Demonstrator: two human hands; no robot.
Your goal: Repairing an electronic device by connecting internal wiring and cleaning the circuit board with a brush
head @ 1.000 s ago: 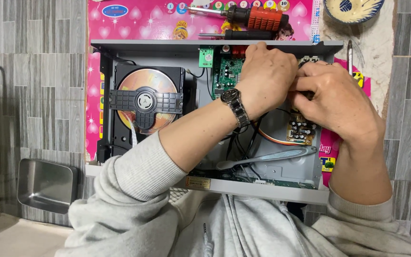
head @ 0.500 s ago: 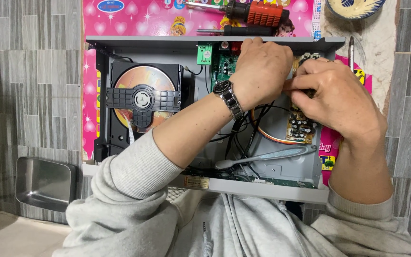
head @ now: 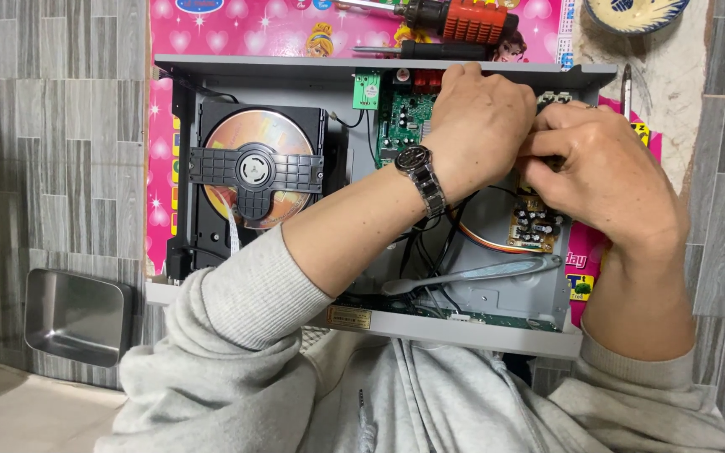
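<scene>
Nearest the viewer is a person in a grey hooded sweatshirt (head: 430, 403), both sleeves reaching away over an opened disc player (head: 480, 331) — a shallow grey metal case with its lid off, lying on a bright pink patterned sheet (head: 253, 29).

Along the near edge of the case, a grey ribbon cable (head: 480, 273) lies slantwise beside a tangle of black wires (head: 430, 252). Just past it, on the right, sits a small tan circuit board (head: 534, 226) studded with dark capacitors.

The left hand (head: 480, 126), with a metal wristwatch (head: 423, 176) on its wrist, crosses the middle of the case and rests, fingers curled down, over the far right corner. The right hand (head: 606, 172) meets it there, fingers pinched together against the left hand's fingertips. What they pinch is hidden beneath them; I cannot tell whether either hand holds anything.

Just left of the hands is a green circuit board (head: 404, 117). On the left side of the case sits the disc drive (head: 258, 168), with a shiny orange disc under a black clamp bar.

Outside the case, a steel tray (head: 73, 315) lies on the grey tiled floor at near left. Beyond the far edge lie a screwdriver with an orange and black handle (head: 459, 17) and, at far right, a patterned bowl (head: 635, 13).
</scene>
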